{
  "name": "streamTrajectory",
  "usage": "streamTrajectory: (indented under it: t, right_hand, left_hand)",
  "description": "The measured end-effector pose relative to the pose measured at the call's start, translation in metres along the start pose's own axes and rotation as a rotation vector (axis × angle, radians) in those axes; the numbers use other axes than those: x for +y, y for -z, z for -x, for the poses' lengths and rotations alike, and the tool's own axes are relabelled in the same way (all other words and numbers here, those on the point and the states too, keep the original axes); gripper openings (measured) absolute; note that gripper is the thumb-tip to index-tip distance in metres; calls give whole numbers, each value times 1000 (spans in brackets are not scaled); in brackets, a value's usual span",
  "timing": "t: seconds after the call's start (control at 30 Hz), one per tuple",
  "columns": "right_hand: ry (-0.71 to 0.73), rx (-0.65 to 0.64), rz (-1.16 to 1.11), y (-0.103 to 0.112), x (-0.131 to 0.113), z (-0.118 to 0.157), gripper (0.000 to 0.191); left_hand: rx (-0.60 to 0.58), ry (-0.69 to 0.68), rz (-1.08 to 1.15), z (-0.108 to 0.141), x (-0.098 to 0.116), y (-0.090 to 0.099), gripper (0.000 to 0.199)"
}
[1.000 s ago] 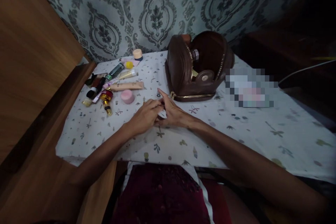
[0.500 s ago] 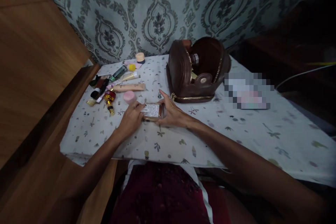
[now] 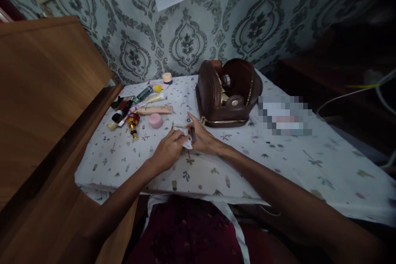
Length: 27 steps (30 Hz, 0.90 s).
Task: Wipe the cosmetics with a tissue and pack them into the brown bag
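A small rectangular case (image 3: 180,129) with a glittery silver face and a brownish, shiny end is between my hands, low over the table. My right hand (image 3: 202,135) grips its right end, with the thumb and fingers around it and one digit sticking up. Across the front of the case, the closed fingers of my left hand (image 3: 169,148) pinch a small white tissue-like piece (image 3: 187,144). Much of the case is covered by my left fingers. Just beyond my left hand sits a round pink jar (image 3: 155,121).
An unzipped brown toiletry bag (image 3: 222,111) stands upright behind my right hand, with bottles inside. Cosmetic tubes, including a peach tube (image 3: 156,109), and a red-and-gold bottle (image 3: 133,119) lie at left. A blurred-out flat item (image 3: 284,116) lies at right. A wooden panel (image 3: 46,90) borders the left.
My left hand has moved from the case's left side to across its front, and a white piece now shows in its fingers. The case looks tilted, and the view has shifted upward.
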State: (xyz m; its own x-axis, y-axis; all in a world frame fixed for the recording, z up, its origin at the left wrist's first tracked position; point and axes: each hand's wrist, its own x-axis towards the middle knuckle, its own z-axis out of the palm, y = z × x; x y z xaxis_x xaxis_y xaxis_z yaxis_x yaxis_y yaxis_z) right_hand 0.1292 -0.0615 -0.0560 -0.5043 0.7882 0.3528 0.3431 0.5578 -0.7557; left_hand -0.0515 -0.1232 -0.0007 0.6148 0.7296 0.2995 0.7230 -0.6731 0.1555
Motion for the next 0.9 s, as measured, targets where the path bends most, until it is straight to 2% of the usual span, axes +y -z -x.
streamTrajectory:
  t: [0.1,0.27,0.37,0.47,0.67,0.8,0.9]
  right_hand:
    - [-52,-14,0,2,-4,1,132]
    - [-113,-37,-12,4,-8,3,131]
    - [-123,-45,17,5,-9,3,128]
    - [-96,-66,63,5,-11,4,123]
    - [-107,-64,124,1,-10,6,116]
    - [-109,-38,115,-3,-8,6,120]
    - [-51,-59,173,-3,-13,6,116]
  left_hand:
    - [-30,28,13,-13,-13,1,33]
    - [-25,150,-37,-27,-35,0,33]
    - [-2,216,-22,-18,-44,0,33]
    - [63,249,28,3,-48,0,34]
    - [150,176,46,43,-38,-4,38]
    - [103,20,9,41,-19,-2,45]
    - [57,-26,36,31,-13,0,45]
